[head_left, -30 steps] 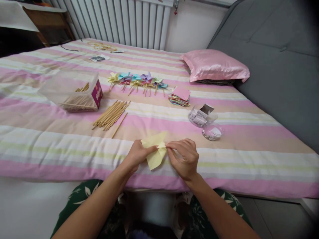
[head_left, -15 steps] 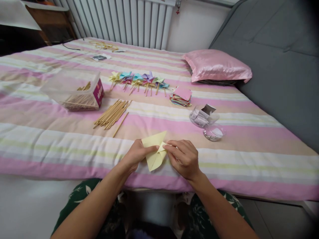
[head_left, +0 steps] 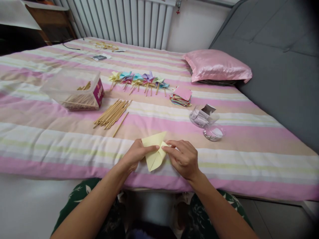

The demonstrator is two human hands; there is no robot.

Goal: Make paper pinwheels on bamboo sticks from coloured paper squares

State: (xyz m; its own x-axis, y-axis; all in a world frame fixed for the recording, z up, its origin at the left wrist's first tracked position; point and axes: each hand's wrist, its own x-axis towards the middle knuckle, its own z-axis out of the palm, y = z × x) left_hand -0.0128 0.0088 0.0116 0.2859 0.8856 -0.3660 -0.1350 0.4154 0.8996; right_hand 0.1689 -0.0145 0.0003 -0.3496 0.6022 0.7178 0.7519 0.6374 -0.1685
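Note:
A pale yellow sheet of paper (head_left: 155,160), with slits and a corner bent to its middle, is held between my hands above the near edge of the bed. My left hand (head_left: 136,153) grips its left side, thumb on top near the centre. With thumb and forefinger my right hand (head_left: 183,156) pinches the bent-over flap at the right. Ahead to the left lie a pile of thin wooden sticks (head_left: 112,114) and one separate stick (head_left: 120,125). Farther off, several finished paper pinwheels (head_left: 148,78) on sticks lie in a row.
A clear plastic box (head_left: 74,96) with sticks stands at left. Right of the pinwheels is a stack of coloured paper squares (head_left: 181,95). A clear tub (head_left: 202,116) and a small round dish (head_left: 214,132) with tiny pieces sit at right, below a pink pillow (head_left: 218,66).
My right fingertips have shifted slightly left with the flap, pressing it closer to the paper's centre by my left thumb. Everything else stays put.

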